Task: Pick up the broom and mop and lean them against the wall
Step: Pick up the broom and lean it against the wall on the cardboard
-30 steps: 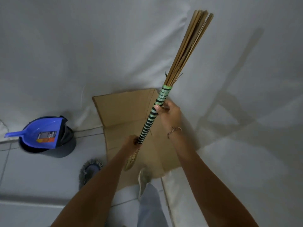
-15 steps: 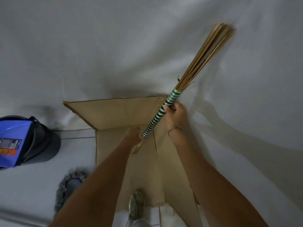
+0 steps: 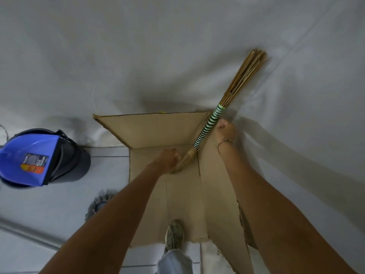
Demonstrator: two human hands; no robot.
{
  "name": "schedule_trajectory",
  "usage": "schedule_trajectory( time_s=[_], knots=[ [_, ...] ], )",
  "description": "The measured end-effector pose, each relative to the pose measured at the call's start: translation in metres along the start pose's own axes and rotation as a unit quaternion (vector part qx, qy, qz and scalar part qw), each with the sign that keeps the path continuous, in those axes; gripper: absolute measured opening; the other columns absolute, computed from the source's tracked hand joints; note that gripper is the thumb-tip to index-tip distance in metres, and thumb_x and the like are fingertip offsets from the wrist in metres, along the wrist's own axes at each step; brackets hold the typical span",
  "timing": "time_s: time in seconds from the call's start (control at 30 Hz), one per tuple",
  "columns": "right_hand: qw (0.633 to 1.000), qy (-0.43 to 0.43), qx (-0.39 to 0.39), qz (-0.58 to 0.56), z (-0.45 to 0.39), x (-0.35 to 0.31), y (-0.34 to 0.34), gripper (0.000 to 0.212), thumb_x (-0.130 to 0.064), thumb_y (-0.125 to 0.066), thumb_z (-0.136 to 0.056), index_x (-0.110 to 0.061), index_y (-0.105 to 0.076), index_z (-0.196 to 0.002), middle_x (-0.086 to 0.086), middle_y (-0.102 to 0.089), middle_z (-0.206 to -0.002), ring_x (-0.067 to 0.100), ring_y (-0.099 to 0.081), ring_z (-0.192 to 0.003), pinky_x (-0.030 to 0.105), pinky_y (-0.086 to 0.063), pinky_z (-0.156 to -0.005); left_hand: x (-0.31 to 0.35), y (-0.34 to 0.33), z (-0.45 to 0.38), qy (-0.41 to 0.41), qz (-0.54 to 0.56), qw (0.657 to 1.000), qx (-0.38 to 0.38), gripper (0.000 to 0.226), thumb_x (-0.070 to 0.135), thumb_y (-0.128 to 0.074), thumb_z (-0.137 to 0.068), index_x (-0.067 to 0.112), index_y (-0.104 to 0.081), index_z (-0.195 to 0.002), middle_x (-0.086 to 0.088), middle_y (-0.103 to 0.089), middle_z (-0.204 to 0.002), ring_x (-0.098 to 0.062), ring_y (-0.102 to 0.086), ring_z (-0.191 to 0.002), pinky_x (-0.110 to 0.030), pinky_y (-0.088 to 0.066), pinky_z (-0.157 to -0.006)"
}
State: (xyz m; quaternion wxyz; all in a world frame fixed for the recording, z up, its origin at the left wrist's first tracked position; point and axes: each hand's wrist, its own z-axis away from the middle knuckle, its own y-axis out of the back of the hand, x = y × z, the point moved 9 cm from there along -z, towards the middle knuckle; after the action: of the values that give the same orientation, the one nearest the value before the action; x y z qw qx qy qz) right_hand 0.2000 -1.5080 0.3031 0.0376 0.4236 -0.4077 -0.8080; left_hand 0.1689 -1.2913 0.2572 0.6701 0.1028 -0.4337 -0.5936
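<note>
leaning toward the white wall [image 3: 138, 56], the stick broom [image 3: 209, 125] shows a green-black striped binding; right hand [image 3: 225, 129] fingers grip it, left hand [image 3: 167, 160] fingers clutch its lower straw end.

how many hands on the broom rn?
2. Left hand grips the frayed lower end of the broom; right hand is at the striped wrap, contact partly hidden.

Broom [image 3: 209, 127]: bundle of thin tan sticks, its middle bound in green-and-black striped wrap; a short straw-coloured tuft splays out at the near end.
Broom pose: tilted, stick end up and to the right against the white draped wall [image 3: 177, 46], tuft end low.
Mop [image 3: 96, 203]: grey fringed head, only partly visible, lying on the floor at the left.
</note>
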Motion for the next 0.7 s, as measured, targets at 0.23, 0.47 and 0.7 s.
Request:
schedule_trajectory(
  time_s=[0.23, 0.47, 0.7],
  knots=[
    [0.947, 0.141, -0.23, 0.173, 0.164, 0.011, -0.037, 0.036, -0.008, -0.04, -0.093, 0.002, -0.048, -0.127, 0.025, -0.052, -0.129, 0.035, -0.049, -0.121, 0.034, -0.038, -0.098, 0.005, 0.008, 0.112, -0.048, 0.012, 0.998, 0.042, 0.043, 0.031, -0.037, -0.099, -0.001, -0.047, -0.127, -0.025, -0.056, -0.13, -0.037, -0.053, -0.12, -0.039, -0.042, -0.096],
    [0.894, 0.168, -0.287, 0.301, 0.372, 0.06, 0.008, 0.045, -0.013, -0.034, -0.096, 0.0, -0.031, -0.139, 0.018, -0.03, -0.149, 0.034, -0.021, -0.141, 0.041, -0.028, -0.112, -0.054, -0.033, 0.301, -0.048, -0.094, 0.993, 0.049, 0.053, 0.032, -0.037, -0.099, 0.0, -0.035, -0.141, -0.021, -0.043, -0.146, -0.033, -0.043, -0.134, -0.041, -0.029, -0.112],
    [0.915, 0.131, -0.27, 0.269, 0.588, 0.102, 0.033, 0.047, -0.016, -0.035, -0.096, 0.004, -0.029, -0.138, 0.02, -0.036, -0.145, 0.035, -0.028, -0.136, 0.041, -0.032, -0.109, -0.121, -0.095, 0.483, -0.032, -0.196, 0.979, 0.041, 0.039, 0.024, -0.042, -0.092, 0.001, -0.053, -0.122, -0.02, -0.059, -0.127, -0.036, -0.054, -0.117, -0.046, -0.043, -0.1]
  ],
)
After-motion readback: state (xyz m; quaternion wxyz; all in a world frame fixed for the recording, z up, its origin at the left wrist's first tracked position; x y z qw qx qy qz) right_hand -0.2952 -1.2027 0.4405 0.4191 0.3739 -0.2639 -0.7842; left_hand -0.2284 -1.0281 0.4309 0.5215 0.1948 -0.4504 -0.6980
